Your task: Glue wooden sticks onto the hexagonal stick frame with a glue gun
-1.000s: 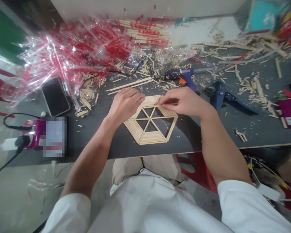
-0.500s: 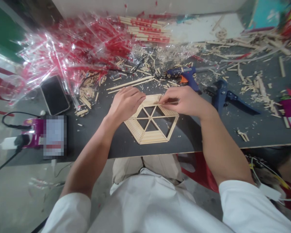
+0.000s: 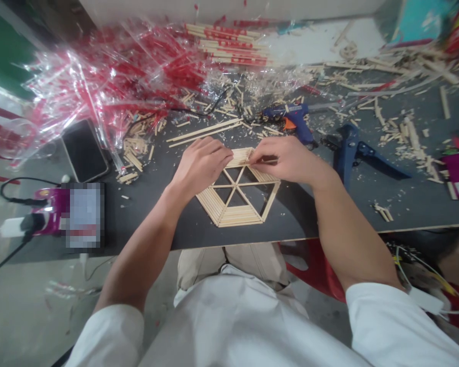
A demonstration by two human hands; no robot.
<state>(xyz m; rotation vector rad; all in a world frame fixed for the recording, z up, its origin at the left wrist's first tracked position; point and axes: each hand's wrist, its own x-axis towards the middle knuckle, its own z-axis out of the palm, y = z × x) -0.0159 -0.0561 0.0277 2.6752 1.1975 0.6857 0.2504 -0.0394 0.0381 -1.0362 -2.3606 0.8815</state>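
A flat hexagonal frame of thin wooden sticks (image 3: pixel 240 216) lies on the dark table, with spokes crossing at its centre and layered sticks filling several sides. My left hand (image 3: pixel 204 162) has its fingers curled and pressed together on the frame's upper-left part, gripping it there. At the upper-right corner, my right hand (image 3: pixel 286 157) pinches a thin wooden stick (image 3: pixel 270 162) against the frame. Most of that stick is hidden by the fingers. Two long loose sticks (image 3: pixel 204 132) lie just behind my left hand.
Behind the hands are a blue glue gun (image 3: pixel 297 118) and a blue hand cutter (image 3: pixel 348 153). Red and clear wrappers (image 3: pixel 110 76) heap up at the back left, near packed chopsticks (image 3: pixel 229 43). A phone (image 3: pixel 84 150) and a purple power adapter (image 3: pixel 51 210) sit left. Stick scraps litter the right.
My left fingers have slid slightly right along the frame's upper edge. My right fingers have shifted a little left at the upper-right corner. The frame stays nearly in place.
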